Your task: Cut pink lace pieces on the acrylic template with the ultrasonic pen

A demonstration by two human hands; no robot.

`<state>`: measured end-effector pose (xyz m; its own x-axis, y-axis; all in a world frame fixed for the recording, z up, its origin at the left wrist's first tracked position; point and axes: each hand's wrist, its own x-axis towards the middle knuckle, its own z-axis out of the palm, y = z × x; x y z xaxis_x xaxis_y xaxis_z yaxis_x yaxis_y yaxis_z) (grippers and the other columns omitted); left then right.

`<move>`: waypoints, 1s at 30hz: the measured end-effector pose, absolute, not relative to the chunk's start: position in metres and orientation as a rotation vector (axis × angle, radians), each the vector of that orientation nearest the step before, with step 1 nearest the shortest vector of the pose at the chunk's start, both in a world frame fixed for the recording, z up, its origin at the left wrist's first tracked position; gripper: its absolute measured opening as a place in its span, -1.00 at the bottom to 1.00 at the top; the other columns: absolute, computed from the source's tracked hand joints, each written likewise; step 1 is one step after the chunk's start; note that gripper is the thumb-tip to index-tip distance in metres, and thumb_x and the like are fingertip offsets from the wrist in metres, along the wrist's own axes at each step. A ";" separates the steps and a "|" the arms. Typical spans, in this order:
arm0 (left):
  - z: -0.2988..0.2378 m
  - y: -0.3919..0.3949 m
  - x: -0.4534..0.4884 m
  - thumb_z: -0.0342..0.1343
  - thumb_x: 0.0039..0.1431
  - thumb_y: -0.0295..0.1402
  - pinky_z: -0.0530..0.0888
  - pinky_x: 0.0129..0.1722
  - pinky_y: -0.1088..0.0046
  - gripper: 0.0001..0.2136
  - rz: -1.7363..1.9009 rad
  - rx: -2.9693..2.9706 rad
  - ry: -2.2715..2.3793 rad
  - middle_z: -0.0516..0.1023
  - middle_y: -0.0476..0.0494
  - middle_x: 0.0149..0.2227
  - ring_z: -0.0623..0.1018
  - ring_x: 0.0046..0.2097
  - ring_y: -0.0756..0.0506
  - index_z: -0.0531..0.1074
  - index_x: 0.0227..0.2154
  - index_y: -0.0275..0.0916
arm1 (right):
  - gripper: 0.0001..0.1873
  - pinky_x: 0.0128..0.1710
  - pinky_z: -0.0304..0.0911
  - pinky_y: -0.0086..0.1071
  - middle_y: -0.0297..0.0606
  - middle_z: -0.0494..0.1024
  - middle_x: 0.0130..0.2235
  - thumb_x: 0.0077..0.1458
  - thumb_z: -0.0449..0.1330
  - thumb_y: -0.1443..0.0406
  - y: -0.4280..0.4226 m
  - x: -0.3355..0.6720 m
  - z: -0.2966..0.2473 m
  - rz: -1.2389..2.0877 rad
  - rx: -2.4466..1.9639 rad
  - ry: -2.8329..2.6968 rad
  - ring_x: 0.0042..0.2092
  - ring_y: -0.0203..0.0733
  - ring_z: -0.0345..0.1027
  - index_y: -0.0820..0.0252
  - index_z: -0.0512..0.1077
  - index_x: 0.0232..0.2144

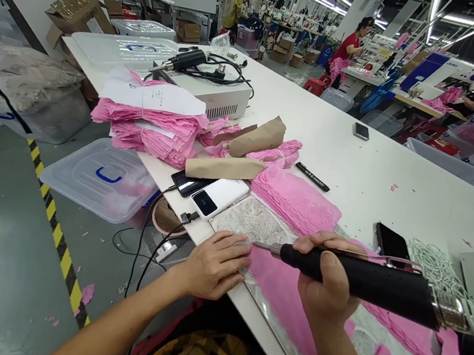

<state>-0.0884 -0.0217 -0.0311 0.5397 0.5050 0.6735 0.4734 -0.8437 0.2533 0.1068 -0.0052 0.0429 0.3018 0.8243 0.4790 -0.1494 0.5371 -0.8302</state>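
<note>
My right hand (331,277) is wrapped round a thick black-handled tool (363,281) with a slim metal tip, which points left. A cable runs along its handle. The tip is at the upper left end of a long pink fabric piece (282,300), close to my left fingertips. My left hand (221,263) lies flat with fingers stretched out, at the edge of that fabric and of the worn, scratched plate (253,220) beneath. Behind the plate lies a stack of pink fabric pieces (297,200). Whether the tip touches the fabric, I cannot tell.
A white power bank (219,198) with a cable sits at the table edge, beside tan rolled pieces (225,168) and tied pink bundles (148,125). A grey box (213,96) carries a second black-handled tool (186,60). Phones (361,131) and a marker (312,176) lie on the white table.
</note>
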 end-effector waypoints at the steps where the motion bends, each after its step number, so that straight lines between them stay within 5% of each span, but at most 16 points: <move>1: -0.031 -0.022 -0.089 0.06 0.27 -0.36 0.40 0.11 0.14 -0.77 1.224 2.721 0.855 0.59 -0.28 -0.02 0.48 0.15 -0.24 0.46 -0.07 -0.31 | -0.91 -0.39 0.41 -0.26 -0.39 0.44 -0.35 -0.01 0.23 0.31 -0.005 0.107 0.043 0.741 -0.759 -1.065 -0.44 -0.31 0.37 0.13 0.39 -0.37; 21: -0.029 -0.020 -0.089 0.05 0.22 -0.43 0.47 0.01 0.20 -0.78 1.294 2.669 0.778 0.62 -0.24 -0.12 0.53 0.08 -0.22 0.45 -0.09 -0.30 | -0.92 -0.38 0.38 -0.30 -0.40 0.45 -0.35 0.03 0.22 0.31 -0.011 0.100 0.042 0.808 -0.722 -1.085 -0.44 -0.33 0.37 0.13 0.37 -0.36; 30: -0.028 -0.019 -0.092 0.05 0.25 -0.46 0.47 0.05 0.15 -0.72 1.324 2.599 0.807 0.60 -0.24 -0.06 0.49 0.14 -0.22 0.42 0.01 -0.23 | -0.87 -0.42 0.36 -0.29 -0.38 0.39 -0.38 -0.10 0.23 0.27 -0.021 0.148 0.079 0.658 -0.852 -0.865 -0.49 -0.34 0.30 0.15 0.38 -0.42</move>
